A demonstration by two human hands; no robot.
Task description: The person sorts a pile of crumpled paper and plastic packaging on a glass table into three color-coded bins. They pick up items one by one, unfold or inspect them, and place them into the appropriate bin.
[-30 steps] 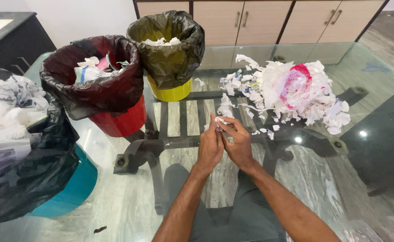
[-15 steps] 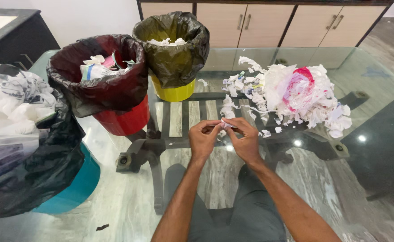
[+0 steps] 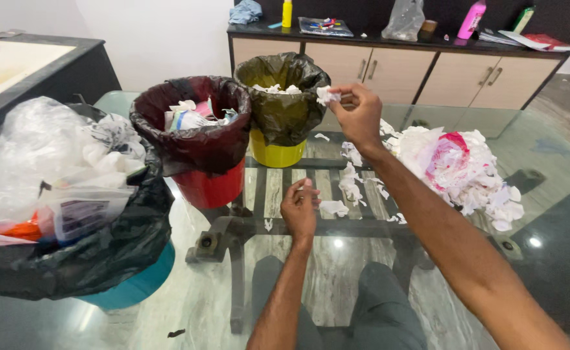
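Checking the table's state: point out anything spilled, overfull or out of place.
Torn paper scraps lie strewn over the glass table beside the main heap. The blue bin looks overfull, bags bulging past its rim. A dark fleck lies near the table's front edge.

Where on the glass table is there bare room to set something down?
Bare glass table lies right of the paper pile, and along the near edge below the teal bin. Crowded: the left, with the red bin and yellow bin, and scraps beside the left hand.
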